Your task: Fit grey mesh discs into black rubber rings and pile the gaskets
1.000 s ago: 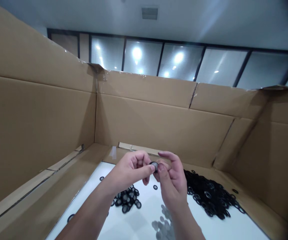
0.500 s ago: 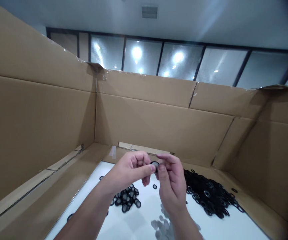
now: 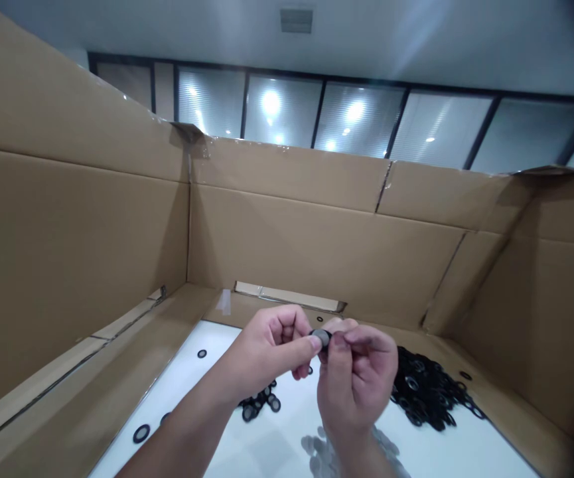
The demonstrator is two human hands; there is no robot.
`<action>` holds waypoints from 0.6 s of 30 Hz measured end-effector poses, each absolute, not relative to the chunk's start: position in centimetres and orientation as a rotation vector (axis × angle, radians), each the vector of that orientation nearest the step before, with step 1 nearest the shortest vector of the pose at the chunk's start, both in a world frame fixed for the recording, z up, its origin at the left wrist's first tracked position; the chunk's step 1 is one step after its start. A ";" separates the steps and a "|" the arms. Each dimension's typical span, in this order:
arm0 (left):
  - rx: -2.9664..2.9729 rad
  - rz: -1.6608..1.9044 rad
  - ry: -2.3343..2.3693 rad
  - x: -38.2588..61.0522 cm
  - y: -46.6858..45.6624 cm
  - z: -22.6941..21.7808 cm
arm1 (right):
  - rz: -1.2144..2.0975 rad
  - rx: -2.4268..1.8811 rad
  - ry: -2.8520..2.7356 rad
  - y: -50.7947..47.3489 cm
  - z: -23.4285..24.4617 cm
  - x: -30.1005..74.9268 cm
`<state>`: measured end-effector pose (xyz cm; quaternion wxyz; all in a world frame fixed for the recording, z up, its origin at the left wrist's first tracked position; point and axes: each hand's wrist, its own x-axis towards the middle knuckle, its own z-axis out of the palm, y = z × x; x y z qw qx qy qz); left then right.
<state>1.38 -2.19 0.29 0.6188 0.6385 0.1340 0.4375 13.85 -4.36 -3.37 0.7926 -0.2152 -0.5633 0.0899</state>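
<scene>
My left hand [image 3: 267, 348] and my right hand [image 3: 359, 378] meet above a white sheet [image 3: 207, 385] on the floor of a big cardboard box. Both pinch one small black ring [image 3: 321, 336] between thumb and fingertips; the other fingers of both hands are curled. Below the hands lies a small heap of black rings with grey inserts [image 3: 259, 403]. A much larger pile of plain black rings [image 3: 429, 392] spreads to the right. A cluster of flat grey discs [image 3: 324, 451] lies near the bottom, partly behind my right wrist.
Tall cardboard walls [image 3: 316, 245] close in the work area on the left, back and right. A few stray black rings [image 3: 141, 433] lie on the white sheet at the left. Glass partitions and ceiling lights show above the box.
Both hands have shifted slightly right and lower while still pinching the ring. My right hand's fingers have curled in tighter around it. The view has tilted a little.
</scene>
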 end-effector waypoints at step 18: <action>1.605 0.744 0.450 -1.8 -0.5 1.2 | 0.061 -0.670 -1.749 -4.2 -2.1 16.1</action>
